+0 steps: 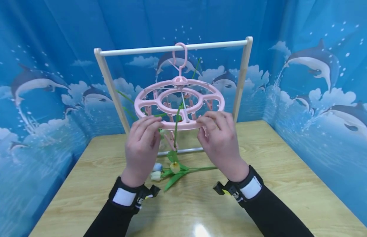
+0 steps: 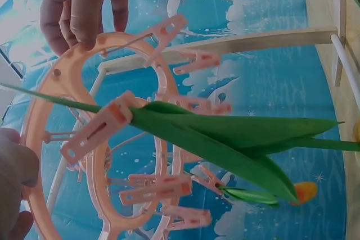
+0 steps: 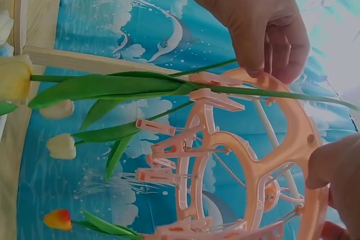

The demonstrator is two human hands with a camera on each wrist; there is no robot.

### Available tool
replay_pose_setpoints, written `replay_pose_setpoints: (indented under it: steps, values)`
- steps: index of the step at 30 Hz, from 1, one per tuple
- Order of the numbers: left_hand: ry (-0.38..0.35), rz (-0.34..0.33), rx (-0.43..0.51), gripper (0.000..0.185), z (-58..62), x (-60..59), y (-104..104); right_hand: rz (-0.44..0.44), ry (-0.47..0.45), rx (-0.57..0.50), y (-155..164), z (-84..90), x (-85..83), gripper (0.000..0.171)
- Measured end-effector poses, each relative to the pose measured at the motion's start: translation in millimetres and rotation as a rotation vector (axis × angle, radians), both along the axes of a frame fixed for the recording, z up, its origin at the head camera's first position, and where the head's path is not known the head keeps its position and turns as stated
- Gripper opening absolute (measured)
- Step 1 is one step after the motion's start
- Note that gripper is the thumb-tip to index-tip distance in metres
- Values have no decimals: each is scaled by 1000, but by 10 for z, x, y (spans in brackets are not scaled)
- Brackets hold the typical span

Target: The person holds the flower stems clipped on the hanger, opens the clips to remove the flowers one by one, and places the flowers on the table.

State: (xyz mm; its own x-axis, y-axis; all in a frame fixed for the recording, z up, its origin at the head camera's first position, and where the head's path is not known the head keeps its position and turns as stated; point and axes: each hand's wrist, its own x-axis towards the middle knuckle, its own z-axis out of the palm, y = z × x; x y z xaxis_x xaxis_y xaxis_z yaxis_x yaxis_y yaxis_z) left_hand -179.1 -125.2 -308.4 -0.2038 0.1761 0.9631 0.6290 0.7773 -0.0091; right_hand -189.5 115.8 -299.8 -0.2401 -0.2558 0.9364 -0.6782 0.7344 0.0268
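Note:
A pink round clip hanger (image 1: 180, 105) hangs by its hook from the white rod (image 1: 136, 50) of a wooden rack. My left hand (image 1: 148, 126) pinches the front rim on the left. My right hand (image 1: 211, 124) pinches the same rim on the right. Between them an artificial tulip hangs head down, its green stem (image 1: 177, 126) caught in a peg (image 2: 101, 127) and its yellow flower (image 1: 175, 167) near the table. The wrist views show the rim (image 2: 39, 111) (image 3: 306, 139), several pegs, and each opposite hand (image 2: 79, 9) (image 3: 259, 26) gripping it.
More artificial tulips with white buds (image 1: 156, 175) and green leaves lie on the wooden table (image 1: 290, 171) under the hanger. The rack's wooden posts (image 1: 110, 87) stand at the back. Blue dolphin-print curtains (image 1: 319, 82) close in three sides.

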Motion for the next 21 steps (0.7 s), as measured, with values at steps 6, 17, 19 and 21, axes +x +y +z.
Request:
replay_pose_setpoints:
  steps: [6, 17, 19, 21]
  values:
    - [25, -15, -22, 23, 2, 27, 11, 5, -29, 13, -28, -6, 30, 29]
    - [81, 3, -97, 22, 3, 93, 109, 24, -3, 21, -99, -20, 87, 27]
    - [84, 1, -96, 20, 6, 96, 117, 20, -4, 18, -101, -23, 84, 27]
    - [82, -6, -94, 19, 7, 97, 119, 19, -3, 16, -99, -24, 78, 26]
